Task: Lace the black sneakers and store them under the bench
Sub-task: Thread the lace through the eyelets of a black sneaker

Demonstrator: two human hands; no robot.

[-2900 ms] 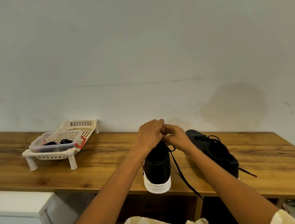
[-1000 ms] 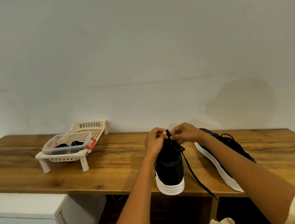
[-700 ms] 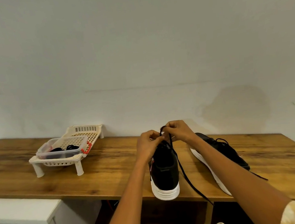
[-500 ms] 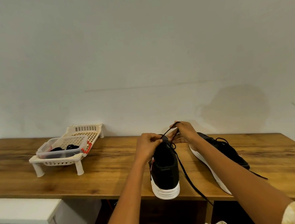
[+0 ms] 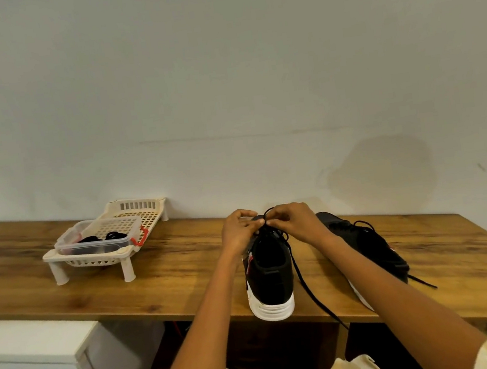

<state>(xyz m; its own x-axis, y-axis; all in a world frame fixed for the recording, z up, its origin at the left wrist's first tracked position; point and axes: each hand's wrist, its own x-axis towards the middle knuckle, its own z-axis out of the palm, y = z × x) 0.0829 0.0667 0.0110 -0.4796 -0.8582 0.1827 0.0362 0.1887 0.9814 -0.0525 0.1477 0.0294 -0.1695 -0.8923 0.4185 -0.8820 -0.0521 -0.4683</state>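
Nearest the person, the black fabric sneaker with a thick white sole [image 5: 268, 276] stood on the front edge of the brown wooden bench [image 5: 170, 273], heel outward, and a loose end of its thin black lace [image 5: 312, 292] trailed over that edge just right of the heel. Half a second before, the right hand had been drawn back from the sneaker with the lace stretched out; now the right hand [image 5: 297, 223] had come in against the left hand [image 5: 239, 234] above the sneaker's tongue, the fingers of both curled and pinching the lace, a small loop arching between them. That suggested a crossing or knot near the top eyelets, so lacing seemed nearly done. Right of this sneaker, the second black sneaker [image 5: 366, 246] lay already laced. Far left, a cream slotted plastic rack [image 5: 135, 210] held a clear plastic tub [image 5: 96, 242].
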